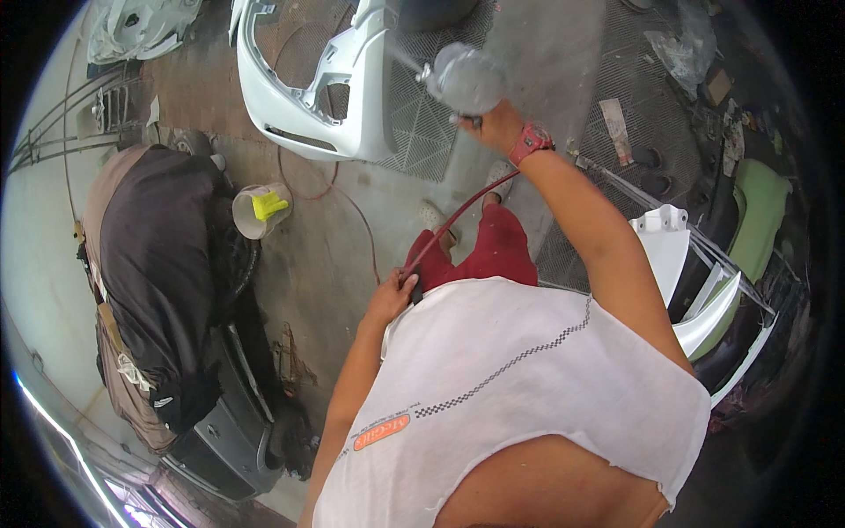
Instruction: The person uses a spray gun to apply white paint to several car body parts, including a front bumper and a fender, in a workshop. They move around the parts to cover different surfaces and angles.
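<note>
My right hand is raised ahead of me, closed around the grip of a paint spray gun with a rounded, cloudy cup. A pale streak of mist runs from its nozzle toward a white car bumper on the left. The bumper has large openings and a slot low at its near edge. Down by my left hip, my left hand is closed on a red air hose. The hose rises from there toward my right wrist; its joint with the gun is hidden.
A white bucket with a yellow cloth stands left, beside a dark car part-covered by a black sheet. White body panels and a green panel are racked at right. Hose loops cross the floor; perforated mats lie ahead.
</note>
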`<action>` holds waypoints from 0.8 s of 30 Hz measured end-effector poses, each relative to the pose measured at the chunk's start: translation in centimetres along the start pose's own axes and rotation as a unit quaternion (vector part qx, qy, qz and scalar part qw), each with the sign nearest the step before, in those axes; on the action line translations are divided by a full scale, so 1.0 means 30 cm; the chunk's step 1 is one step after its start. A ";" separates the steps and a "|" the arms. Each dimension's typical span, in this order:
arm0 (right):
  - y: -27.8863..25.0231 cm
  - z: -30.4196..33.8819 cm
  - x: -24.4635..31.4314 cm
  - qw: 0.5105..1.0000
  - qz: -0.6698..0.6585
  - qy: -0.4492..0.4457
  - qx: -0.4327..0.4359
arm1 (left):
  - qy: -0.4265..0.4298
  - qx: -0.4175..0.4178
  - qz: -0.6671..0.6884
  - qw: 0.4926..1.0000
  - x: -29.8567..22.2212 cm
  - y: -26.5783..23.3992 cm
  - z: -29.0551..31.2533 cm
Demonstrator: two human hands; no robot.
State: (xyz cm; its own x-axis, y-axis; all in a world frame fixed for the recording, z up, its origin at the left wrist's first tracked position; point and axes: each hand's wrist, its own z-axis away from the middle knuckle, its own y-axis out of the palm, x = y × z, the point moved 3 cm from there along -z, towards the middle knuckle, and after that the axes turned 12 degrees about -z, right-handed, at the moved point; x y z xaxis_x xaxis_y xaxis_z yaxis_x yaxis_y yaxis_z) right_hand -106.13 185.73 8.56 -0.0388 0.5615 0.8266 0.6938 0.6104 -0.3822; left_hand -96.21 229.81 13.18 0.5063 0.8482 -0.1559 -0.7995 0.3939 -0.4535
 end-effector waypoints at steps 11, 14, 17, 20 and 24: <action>0.489 0.408 -0.265 0.916 0.020 0.099 0.389 | 0.069 0.117 -0.011 0.991 -0.210 -0.013 -0.224; 0.633 0.504 -0.377 0.902 0.024 0.124 0.413 | 0.059 0.140 0.000 0.988 -0.140 0.035 -0.320; 0.761 0.583 -0.455 0.888 0.027 0.134 0.439 | 0.027 0.159 0.025 0.987 -0.058 0.096 -0.402; 0.848 0.625 -0.484 0.870 0.028 0.158 0.466 | 0.017 0.152 0.039 0.988 0.022 0.148 -0.425; 0.858 0.593 -0.424 0.875 0.007 0.195 0.443 | 0.047 0.132 0.017 0.990 0.123 0.184 -0.418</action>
State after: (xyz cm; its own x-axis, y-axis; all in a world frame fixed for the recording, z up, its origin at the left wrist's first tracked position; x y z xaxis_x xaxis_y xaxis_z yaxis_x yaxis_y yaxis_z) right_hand -100.57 204.23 -19.14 0.3345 0.4448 0.8308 -0.1454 0.8954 -0.4208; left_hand -94.71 230.67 -0.91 0.4948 0.8314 -0.2531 -0.8673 0.4540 -0.2041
